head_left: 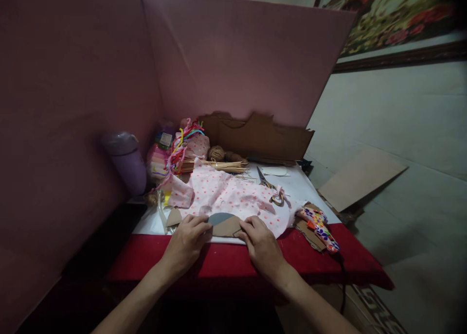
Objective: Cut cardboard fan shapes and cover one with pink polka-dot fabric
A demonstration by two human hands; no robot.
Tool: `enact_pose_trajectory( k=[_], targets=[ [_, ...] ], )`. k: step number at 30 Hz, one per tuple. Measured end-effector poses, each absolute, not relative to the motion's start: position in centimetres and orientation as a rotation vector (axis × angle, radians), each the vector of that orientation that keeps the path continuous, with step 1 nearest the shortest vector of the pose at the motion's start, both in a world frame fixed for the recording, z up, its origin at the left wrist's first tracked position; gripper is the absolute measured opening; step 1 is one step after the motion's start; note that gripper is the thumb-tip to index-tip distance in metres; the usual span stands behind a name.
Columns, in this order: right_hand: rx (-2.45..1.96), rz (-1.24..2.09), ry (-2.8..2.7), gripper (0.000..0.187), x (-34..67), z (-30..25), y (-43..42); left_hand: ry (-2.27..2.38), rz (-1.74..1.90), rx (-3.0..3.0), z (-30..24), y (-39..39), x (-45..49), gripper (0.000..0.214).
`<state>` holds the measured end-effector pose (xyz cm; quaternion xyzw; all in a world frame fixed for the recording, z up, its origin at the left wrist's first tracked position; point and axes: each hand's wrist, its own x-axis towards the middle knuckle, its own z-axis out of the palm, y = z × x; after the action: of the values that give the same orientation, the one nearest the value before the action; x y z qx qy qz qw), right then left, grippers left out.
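Observation:
Between my hands lies a cut cardboard piece [226, 227], brown with a dark grey patch along its curved top edge. My left hand [187, 239] grips its left end with the fingers bent together. At the right end my right hand [258, 241] pinches it between thumb and fingers. Under and behind the piece spreads a pink cloth with red dots [233, 193], wrinkled and uneven at the edges. A small cardboard piece [173, 217] sits just left of my left hand. Scissors [268, 181] rest beyond the cloth, their handles partly over it.
Thin sticks [222, 166], twine balls [216, 153] and colourful pipe cleaners [178, 151] are heaped at the back. A purple bottle [127, 164] stands left. On the right, a flower-patterned glue gun [321, 229] lies on cardboard over the red tablecloth [361, 256]. Torn cardboard [255, 137] leans behind.

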<state>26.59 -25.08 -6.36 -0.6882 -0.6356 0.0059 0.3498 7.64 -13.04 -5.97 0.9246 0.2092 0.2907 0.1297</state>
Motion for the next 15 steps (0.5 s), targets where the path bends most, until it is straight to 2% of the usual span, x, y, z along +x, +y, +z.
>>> enact_pose_trajectory(
  k=[4,8,15],
  targets=[
    [-1.639,0.224,-1.573,0.028,27.4,-5.9,-25.3,0.608,0.850,2.674,-5.9,-13.1,7.6,0.016],
    [-1.532,0.412,-1.446,0.026,28.1,-5.7,-25.4,0.608,0.839,2.662,-5.7,-13.2,7.6,0.016],
    [-1.486,0.460,-1.337,0.024,28.4,-6.5,-25.3,0.608,0.847,2.598,-5.7,-13.0,7.6,0.017]
  ],
)
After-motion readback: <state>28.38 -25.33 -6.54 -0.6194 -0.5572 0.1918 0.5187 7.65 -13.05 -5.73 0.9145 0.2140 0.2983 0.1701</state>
